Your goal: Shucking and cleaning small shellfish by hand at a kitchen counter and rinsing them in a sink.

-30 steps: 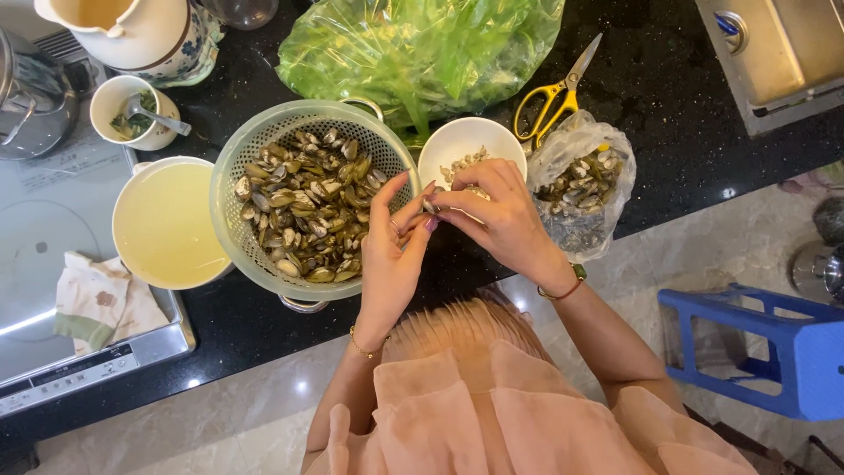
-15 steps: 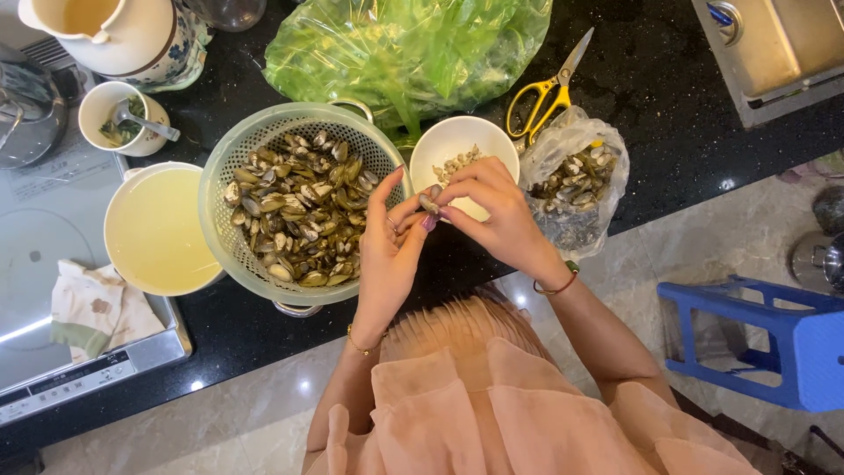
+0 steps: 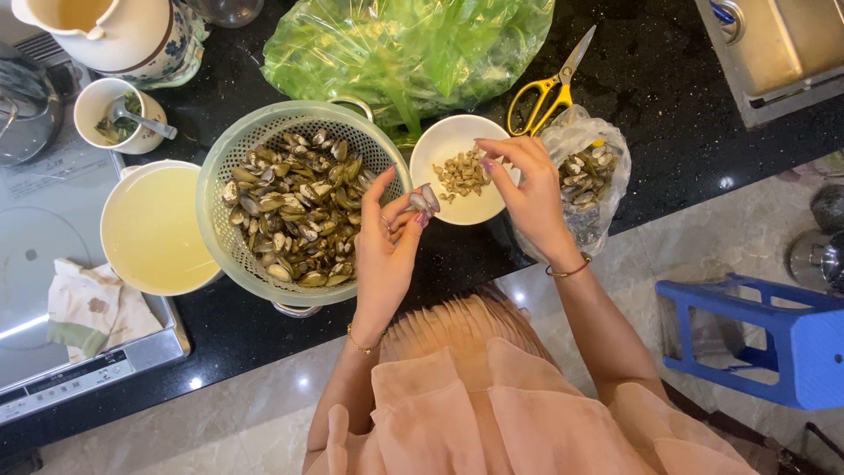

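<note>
Left hand (image 3: 387,251) fingers pinch open clam shell (image 3: 425,199) between green colander (image 3: 230,149) of clams and small white bowl (image 3: 444,141) of shelled meat. Right hand (image 3: 527,189) over bowl rim, fingertips bunched; held bit too small to tell. Bag of empty shells (image 3: 589,171) beside, black surface (image 3: 668,79).

The hands, pressed together over one clam shell (image 3: 425,200) a second ago, have come apart: the left hand (image 3: 387,251) now pinches the opened shell alone beside the colander (image 3: 220,176), while the right hand (image 3: 525,189) has moved over the white bowl (image 3: 444,141) of shelled clam meat.
</note>
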